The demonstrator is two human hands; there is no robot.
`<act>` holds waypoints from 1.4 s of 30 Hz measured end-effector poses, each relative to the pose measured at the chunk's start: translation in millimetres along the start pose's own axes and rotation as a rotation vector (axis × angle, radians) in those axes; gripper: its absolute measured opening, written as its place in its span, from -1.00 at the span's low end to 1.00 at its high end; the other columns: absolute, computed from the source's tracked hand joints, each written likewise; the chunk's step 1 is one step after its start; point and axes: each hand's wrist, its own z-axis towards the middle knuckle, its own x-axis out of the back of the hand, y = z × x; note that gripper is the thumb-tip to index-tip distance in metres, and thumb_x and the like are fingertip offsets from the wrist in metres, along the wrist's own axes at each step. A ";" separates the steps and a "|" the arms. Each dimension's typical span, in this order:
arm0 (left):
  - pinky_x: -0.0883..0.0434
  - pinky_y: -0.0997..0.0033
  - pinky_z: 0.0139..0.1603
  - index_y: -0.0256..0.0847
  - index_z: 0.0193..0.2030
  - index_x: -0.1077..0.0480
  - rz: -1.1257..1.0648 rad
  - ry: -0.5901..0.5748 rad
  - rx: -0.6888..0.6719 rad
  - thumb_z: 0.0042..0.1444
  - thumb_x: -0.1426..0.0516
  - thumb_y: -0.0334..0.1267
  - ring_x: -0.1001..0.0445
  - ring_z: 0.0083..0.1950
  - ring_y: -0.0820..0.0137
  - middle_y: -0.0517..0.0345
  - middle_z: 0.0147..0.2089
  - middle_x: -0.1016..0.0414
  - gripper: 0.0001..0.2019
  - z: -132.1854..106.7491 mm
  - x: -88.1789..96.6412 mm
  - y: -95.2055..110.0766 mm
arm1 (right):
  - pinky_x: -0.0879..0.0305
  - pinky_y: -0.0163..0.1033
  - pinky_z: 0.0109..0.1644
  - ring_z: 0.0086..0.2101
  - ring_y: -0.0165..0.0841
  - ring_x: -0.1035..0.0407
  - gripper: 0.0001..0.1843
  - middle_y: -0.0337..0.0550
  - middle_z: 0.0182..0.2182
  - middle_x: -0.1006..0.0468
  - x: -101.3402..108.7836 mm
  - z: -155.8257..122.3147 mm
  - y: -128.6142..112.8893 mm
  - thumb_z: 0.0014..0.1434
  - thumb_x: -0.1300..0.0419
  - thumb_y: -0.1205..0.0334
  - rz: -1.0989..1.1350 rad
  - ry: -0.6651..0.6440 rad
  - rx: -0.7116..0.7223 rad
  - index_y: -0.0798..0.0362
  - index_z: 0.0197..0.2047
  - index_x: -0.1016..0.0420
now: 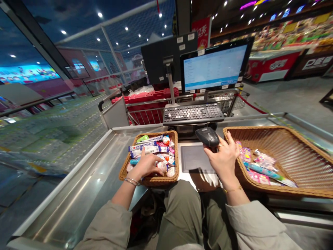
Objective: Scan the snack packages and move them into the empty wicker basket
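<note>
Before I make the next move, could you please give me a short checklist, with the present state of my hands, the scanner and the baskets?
1. Scanner in right hand: ok, held.
2. Right hand free: not ok, scanner occupies it.
3. Left hand at the small basket: ok, over its packets.
4. Left hand gripping a packet firmly: cannot tell.
5. Room in the large basket: ok, much bare wicker shows.
6. Screen lit: ok, though its text is unreadable.

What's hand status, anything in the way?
Left hand: on colourful wrapped snacks in small brown wicker basket, grip unclear. Right hand: holding black plastic handheld scanner. Possible snag: large brown wicker basket beside right hand.
</note>
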 end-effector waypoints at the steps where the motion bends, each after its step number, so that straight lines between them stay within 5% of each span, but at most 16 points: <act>1: 0.25 -0.22 0.50 0.04 0.01 -0.60 -0.006 0.051 0.008 0.02 -0.34 0.12 -0.59 0.09 0.13 0.13 -0.02 -0.69 -0.57 1.8 3.1 -0.3 | 0.13 0.37 0.37 0.33 0.07 -0.12 -0.71 0.01 0.05 -0.62 0.1 0.1 -0.2 0.13 -0.21 -0.03 0.001 -0.004 0.010 -0.01 -0.25 -0.60; 7: 0.20 -0.30 0.51 0.02 0.09 -0.55 0.005 0.319 0.015 0.10 -0.34 -0.02 -0.57 0.15 0.15 0.11 0.08 -0.66 -0.60 20.3 6.4 -1.4 | 0.12 0.42 0.36 0.34 0.09 -0.11 -0.71 -0.02 0.09 -0.60 -1.2 -0.1 -5.0 0.13 -0.22 -0.01 0.003 -0.044 0.103 0.00 -0.22 -0.59; 16: -0.25 0.05 0.44 -0.11 0.17 -0.47 0.010 0.550 -0.064 0.17 -0.31 -0.21 -0.55 0.19 0.21 0.01 0.16 -0.60 -0.59 48.6 -11.3 -0.1 | 0.19 0.42 0.37 0.38 0.08 -0.06 -0.82 -0.10 0.15 -0.57 -2.9 -4.3 -16.3 0.11 -0.25 0.09 0.039 -0.143 0.241 -0.02 -0.29 -0.59; 23: -0.45 0.15 0.21 -0.13 0.18 -0.44 0.042 0.395 -0.045 0.14 -0.31 -0.23 -0.54 0.15 0.16 -0.04 0.11 -0.60 -0.55 60.3 -27.2 -4.7 | 0.19 0.43 0.37 0.38 0.08 -0.06 -0.88 -0.11 0.15 -0.57 -4.8 -6.9 -17.5 0.09 -0.28 0.13 0.045 -0.164 0.284 -0.01 -0.37 -0.56; 32: -0.24 0.01 0.35 -0.14 0.08 -0.49 0.146 0.246 0.027 0.13 -0.28 -0.20 -0.55 0.07 0.14 0.01 -0.01 -0.60 -0.64 59.1 -33.5 -10.0 | 0.18 0.42 0.37 0.38 0.07 -0.06 -0.86 -0.10 0.16 -0.57 -7.0 -5.9 -12.9 0.07 -0.28 0.13 0.043 -0.178 0.272 -0.02 -0.33 -0.59; 37: -0.23 0.04 0.30 -0.09 -0.05 -0.53 0.205 0.224 0.044 0.14 -0.27 -0.20 -0.55 0.02 0.13 0.03 -0.06 -0.61 -0.77 58.2 -28.7 -6.2 | 0.20 0.43 0.37 0.39 0.05 -0.05 -0.86 -0.09 0.15 -0.57 -7.4 -6.9 -14.2 0.08 -0.28 0.12 0.047 -0.188 0.270 -0.02 -0.34 -0.59; 42: -0.09 -0.15 0.37 -0.07 -0.02 -0.53 0.264 0.226 0.062 0.15 -0.27 -0.09 -0.52 0.03 0.04 0.00 -0.08 -0.63 -0.73 54.5 -22.9 -6.7 | 0.20 0.44 0.37 0.39 0.06 -0.04 -0.86 -0.09 0.16 -0.56 -5.8 -6.6 -14.8 0.09 -0.27 0.12 0.051 -0.188 0.271 -0.02 -0.34 -0.59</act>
